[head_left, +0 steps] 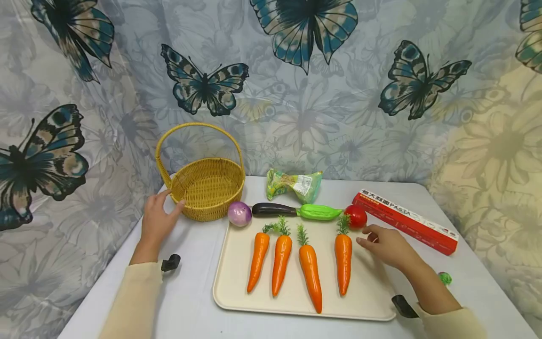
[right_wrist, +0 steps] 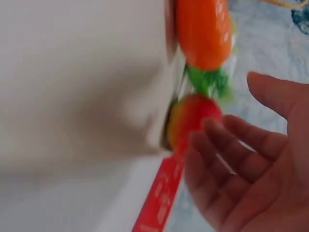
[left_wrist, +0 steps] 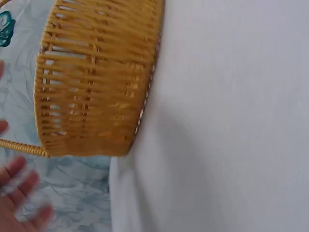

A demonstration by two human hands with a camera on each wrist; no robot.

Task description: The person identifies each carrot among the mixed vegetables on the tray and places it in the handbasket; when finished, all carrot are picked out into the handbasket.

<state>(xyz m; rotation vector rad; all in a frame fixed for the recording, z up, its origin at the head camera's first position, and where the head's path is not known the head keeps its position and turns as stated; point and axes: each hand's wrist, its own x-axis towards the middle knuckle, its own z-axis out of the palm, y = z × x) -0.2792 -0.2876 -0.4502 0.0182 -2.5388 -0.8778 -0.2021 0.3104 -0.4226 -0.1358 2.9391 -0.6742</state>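
The left hand (head_left: 158, 220) is beside the near left side of a yellow wicker basket (head_left: 207, 188), fingers apart; whether it touches the rim I cannot tell. In the left wrist view its blurred fingers are spread near the basket (left_wrist: 96, 82). Just below and right of a red tomato (head_left: 355, 216) is the right hand (head_left: 391, 247), its relaxed fingers holding nothing. The right wrist view shows that hand (right_wrist: 251, 169) by the tomato (right_wrist: 190, 121). Several orange carrots, one of them (head_left: 343, 263) nearest the right hand, lie on a cream tray (head_left: 241, 303).
Along the tray's far edge lie a purple onion (head_left: 239, 213), a dark eggplant (head_left: 274, 210) and a green vegetable (head_left: 320, 212). A green packet (head_left: 294, 184) lies behind them. At the right are a red pasta box (head_left: 406, 221) and a small green item (head_left: 445, 278).
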